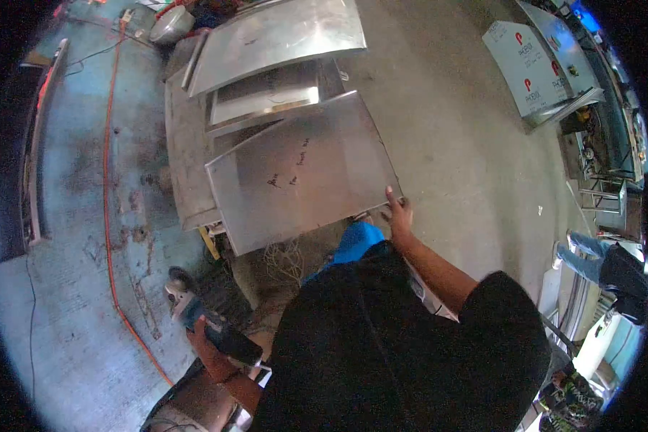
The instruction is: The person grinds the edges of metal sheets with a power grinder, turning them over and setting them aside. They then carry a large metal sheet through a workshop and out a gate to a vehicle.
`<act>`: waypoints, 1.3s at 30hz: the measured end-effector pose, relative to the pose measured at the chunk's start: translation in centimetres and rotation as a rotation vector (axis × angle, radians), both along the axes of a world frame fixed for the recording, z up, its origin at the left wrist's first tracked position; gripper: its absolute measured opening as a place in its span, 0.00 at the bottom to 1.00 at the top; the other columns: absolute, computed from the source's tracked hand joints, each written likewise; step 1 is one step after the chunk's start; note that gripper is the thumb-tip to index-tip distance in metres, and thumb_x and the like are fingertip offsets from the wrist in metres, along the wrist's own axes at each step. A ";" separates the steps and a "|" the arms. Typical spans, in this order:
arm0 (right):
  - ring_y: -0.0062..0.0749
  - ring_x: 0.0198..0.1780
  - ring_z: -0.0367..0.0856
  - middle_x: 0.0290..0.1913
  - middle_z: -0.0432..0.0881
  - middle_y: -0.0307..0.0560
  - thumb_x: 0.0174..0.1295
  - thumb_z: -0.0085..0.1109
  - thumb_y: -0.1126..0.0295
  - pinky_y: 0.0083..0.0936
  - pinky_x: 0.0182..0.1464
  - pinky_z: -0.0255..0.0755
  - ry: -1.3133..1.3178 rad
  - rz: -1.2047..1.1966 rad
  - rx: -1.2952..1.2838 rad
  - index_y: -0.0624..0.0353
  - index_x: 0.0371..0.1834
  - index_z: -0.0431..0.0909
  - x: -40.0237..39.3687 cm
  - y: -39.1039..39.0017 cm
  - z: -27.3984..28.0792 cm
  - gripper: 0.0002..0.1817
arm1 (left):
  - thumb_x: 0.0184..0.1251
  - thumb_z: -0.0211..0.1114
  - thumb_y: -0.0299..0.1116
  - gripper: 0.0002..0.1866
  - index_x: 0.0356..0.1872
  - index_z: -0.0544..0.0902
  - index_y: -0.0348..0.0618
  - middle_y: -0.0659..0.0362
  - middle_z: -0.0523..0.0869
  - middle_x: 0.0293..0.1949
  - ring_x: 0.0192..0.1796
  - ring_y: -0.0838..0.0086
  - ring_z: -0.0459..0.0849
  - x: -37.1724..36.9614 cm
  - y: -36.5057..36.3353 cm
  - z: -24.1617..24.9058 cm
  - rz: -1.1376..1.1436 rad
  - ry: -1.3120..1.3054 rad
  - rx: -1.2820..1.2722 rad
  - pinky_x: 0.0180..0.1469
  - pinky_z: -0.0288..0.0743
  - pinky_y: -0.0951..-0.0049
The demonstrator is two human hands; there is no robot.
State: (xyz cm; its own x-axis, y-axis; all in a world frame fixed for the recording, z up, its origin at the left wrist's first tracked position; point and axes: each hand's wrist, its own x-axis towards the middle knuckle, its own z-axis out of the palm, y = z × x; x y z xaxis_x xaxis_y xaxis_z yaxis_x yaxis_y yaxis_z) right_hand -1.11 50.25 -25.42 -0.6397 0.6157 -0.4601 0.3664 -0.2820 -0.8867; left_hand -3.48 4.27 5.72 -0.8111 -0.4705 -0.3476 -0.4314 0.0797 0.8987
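Note:
My right hand [399, 214] grips the near right corner of a flat metal panel [324, 169], thumb on top and fingers curled at the edge. Dark handwriting runs across the panel's face. At the lower left, my left hand [200, 335] is wrapped around the body of an angle grinder [190, 309]. The grinder's disc points away from me, apart from the panel; part of its body is hidden by my hand. Beyond the held panel lie a shallow metal piece with raised edges [266, 101] and a larger bent metal sheet [281, 36].
The metal pieces lie over a worktable [183, 155]. An orange cord [108, 180] runs along the floor on the left. Tangled wire [284, 263] hangs below the panel. Film-covered sheets [522, 65] stand at the far right, and another person [605, 270] is at the right.

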 end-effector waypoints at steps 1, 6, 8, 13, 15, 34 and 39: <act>0.51 0.59 0.77 0.62 0.74 0.60 0.63 0.63 0.49 0.45 0.58 0.73 -0.234 0.082 0.248 0.61 0.69 0.67 0.3 1.2 2.4 0.37 | 0.55 0.70 0.33 0.27 0.55 0.72 0.34 0.53 0.83 0.36 0.30 0.67 0.83 -0.4 0.5 0.3 0.011 -0.013 -0.014 0.31 0.80 0.66; 0.49 0.54 0.82 0.54 0.81 0.62 0.65 0.62 0.56 0.39 0.57 0.74 -0.270 0.175 0.405 0.56 0.67 0.72 -2.3 3.4 8.7 0.29 | 0.58 0.68 0.34 0.22 0.51 0.74 0.34 0.52 0.84 0.34 0.30 0.65 0.84 -1.1 6.2 0.5 0.100 0.080 -0.129 0.31 0.81 0.67; 0.49 0.53 0.83 0.51 0.83 0.62 0.65 0.61 0.58 0.39 0.57 0.74 -0.342 0.235 0.432 0.54 0.67 0.73 -2.1 3.6 8.9 0.27 | 0.59 0.67 0.35 0.21 0.49 0.74 0.34 0.52 0.84 0.32 0.28 0.64 0.85 -2.0 8.8 2.2 0.085 0.005 0.010 0.31 0.82 0.66; 0.50 0.48 0.84 0.46 0.85 0.58 0.65 0.61 0.60 0.41 0.53 0.75 -0.396 0.219 0.358 0.51 0.62 0.78 -2.4 3.9 12.1 0.22 | 0.59 0.66 0.34 0.19 0.47 0.74 0.33 0.51 0.84 0.31 0.27 0.64 0.85 -2.0 7.6 0.6 0.011 0.083 -0.069 0.29 0.82 0.64; 0.48 0.51 0.82 0.49 0.84 0.54 0.65 0.60 0.62 0.42 0.56 0.73 -0.328 0.178 0.518 0.53 0.56 0.80 -2.6 4.0 11.6 0.18 | 0.59 0.66 0.33 0.19 0.47 0.74 0.33 0.51 0.83 0.31 0.27 0.64 0.85 -2.5 7.6 0.3 0.021 0.079 -0.081 0.29 0.82 0.64; 0.41 0.43 0.81 0.40 0.83 0.41 0.58 0.61 0.68 0.36 0.53 0.66 -0.160 0.147 1.156 0.55 0.34 0.82 -8.9 5.6 10.7 0.05 | 0.54 0.71 0.33 0.34 0.62 0.67 0.38 0.51 0.82 0.38 0.31 0.64 0.84 -4.1 6.2 0.6 0.108 -0.115 0.003 0.32 0.81 0.67; 0.40 0.43 0.81 0.41 0.82 0.41 0.60 0.60 0.67 0.37 0.54 0.65 -0.216 0.262 1.199 0.55 0.35 0.82 -10.5 6.3 8.5 0.05 | 0.54 0.71 0.33 0.35 0.63 0.67 0.36 0.51 0.82 0.38 0.31 0.64 0.84 -3.7 5.7 0.3 0.119 -0.150 0.061 0.33 0.80 0.67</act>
State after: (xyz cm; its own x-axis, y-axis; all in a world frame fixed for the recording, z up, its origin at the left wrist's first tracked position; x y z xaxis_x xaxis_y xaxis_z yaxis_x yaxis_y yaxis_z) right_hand -11.62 56.56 -16.92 -0.7876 0.5853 0.1926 0.4595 0.7662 -0.4492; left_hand -7.16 9.99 6.01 -0.6881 -0.5342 -0.4911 -0.5638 -0.0324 0.8253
